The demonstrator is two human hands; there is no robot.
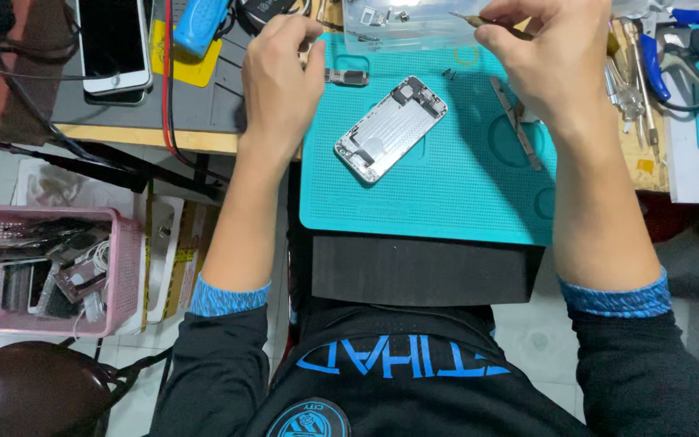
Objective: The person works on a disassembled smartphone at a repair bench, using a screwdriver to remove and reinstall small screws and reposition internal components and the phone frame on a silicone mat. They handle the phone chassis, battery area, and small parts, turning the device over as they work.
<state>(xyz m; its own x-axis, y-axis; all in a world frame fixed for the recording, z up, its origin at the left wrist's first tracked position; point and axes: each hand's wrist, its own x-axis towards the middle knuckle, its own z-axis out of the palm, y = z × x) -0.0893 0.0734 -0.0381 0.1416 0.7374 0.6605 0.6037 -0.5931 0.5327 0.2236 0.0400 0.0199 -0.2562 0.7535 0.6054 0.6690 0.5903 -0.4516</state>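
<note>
Seen from the head camera, a person at a repair bench bends over a teal work mat (pixel 446 194) with both bare hands raised to its far edge. The right hand (pixel 548 61) pinches a thin pointed tool (pixel 469 19) between thumb and fingertips, its tip aimed at a clear plastic tray (pixel 414 24) that holds small metal parts. The left hand (pixel 285 69) curls loosely at the tray's near-left corner, fingers bent; whether it grips anything cannot be told. An opened silver phone shell (pixel 390 128) lies tilted on the mat, nearer the person than both hands and apart from them, roughly between the two wrists. A small bracket (pixel 346 77) rests just beside the left hand, two dark screws (pixel 449 74) sit near the tray, and a long thin strip (pixel 516 121) lies under the right wrist. Steadying the tray with the left hand and keeping the tool low would likely stop tiny parts from scattering.
</note>
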